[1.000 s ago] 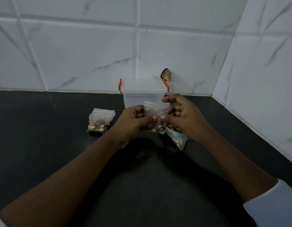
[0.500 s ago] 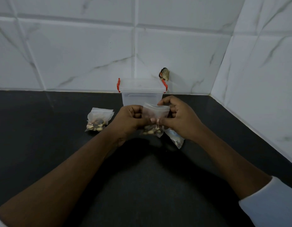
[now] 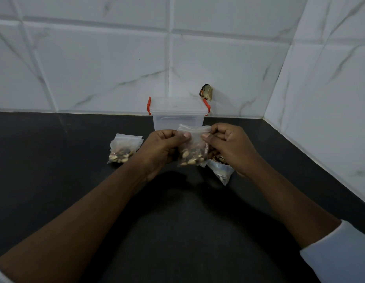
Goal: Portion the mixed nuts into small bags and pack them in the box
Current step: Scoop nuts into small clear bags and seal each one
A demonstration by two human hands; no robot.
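A small clear zip bag [image 3: 194, 148] with mixed nuts in its bottom hangs upright between my hands. My left hand [image 3: 163, 150] pinches its left side near the top, and my right hand [image 3: 230, 146] pinches the right end of its zip strip. Behind them a clear plastic box [image 3: 178, 113] with red clips and its lid on stands against the wall. A second filled bag [image 3: 124, 148] lies on the black counter to the left. Another bag of nuts [image 3: 221, 168] lies partly hidden under my right hand.
The black counter [image 3: 177, 221] runs to white marble-look tiled walls at the back and right, forming a corner at the far right. A small dark patch [image 3: 206, 92] sits on the back wall above the box.
My hands have drawn slightly apart along the top of the bag, the right one sliding toward the strip's right end. The bag stays upright in front of the box.
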